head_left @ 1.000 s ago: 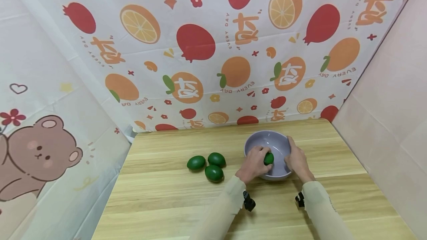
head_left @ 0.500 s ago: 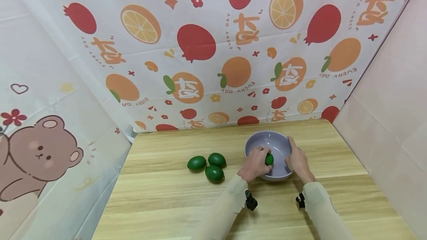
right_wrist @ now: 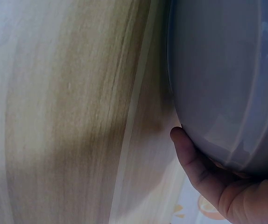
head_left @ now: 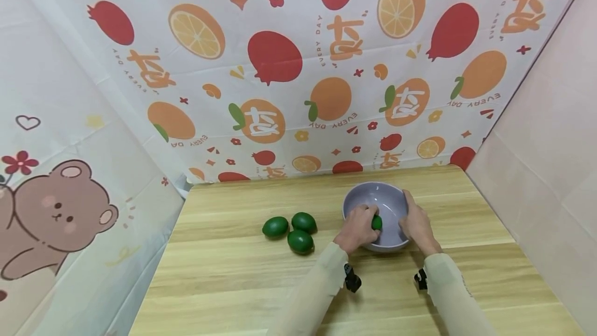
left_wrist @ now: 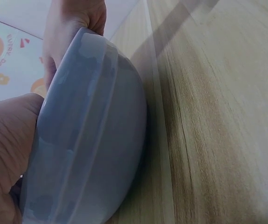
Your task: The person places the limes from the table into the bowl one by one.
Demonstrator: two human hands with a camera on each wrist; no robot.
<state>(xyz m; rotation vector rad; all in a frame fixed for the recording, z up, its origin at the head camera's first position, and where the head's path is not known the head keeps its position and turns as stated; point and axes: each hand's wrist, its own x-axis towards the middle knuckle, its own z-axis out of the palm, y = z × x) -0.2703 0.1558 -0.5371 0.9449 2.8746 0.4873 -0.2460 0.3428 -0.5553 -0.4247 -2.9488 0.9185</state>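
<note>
A grey-lilac bowl [head_left: 383, 202] stands on the wooden table [head_left: 233, 274], right of the middle. My left hand [head_left: 359, 227] reaches over its near rim and holds a green lime [head_left: 377, 222] inside the bowl. My right hand [head_left: 416, 223] grips the bowl's right rim, thumb against the outer wall. In the left wrist view the bowl's outer wall [left_wrist: 96, 140] fills the left half, with my left hand [left_wrist: 5, 149] at its rim and the other hand's fingers at the far rim. In the right wrist view the bowl [right_wrist: 227, 79] is at the right, my thumb [right_wrist: 194, 163] under its curve.
Three more green limes [head_left: 293, 230] lie in a cluster on the table left of the bowl. Fruit-printed cloth walls close in the table at the back and left, and a plain pink wall stands on the right.
Almost nothing has moved. My left hand has settled the lime slightly deeper in the bowl; the right hand keeps its grip on the rim.
</note>
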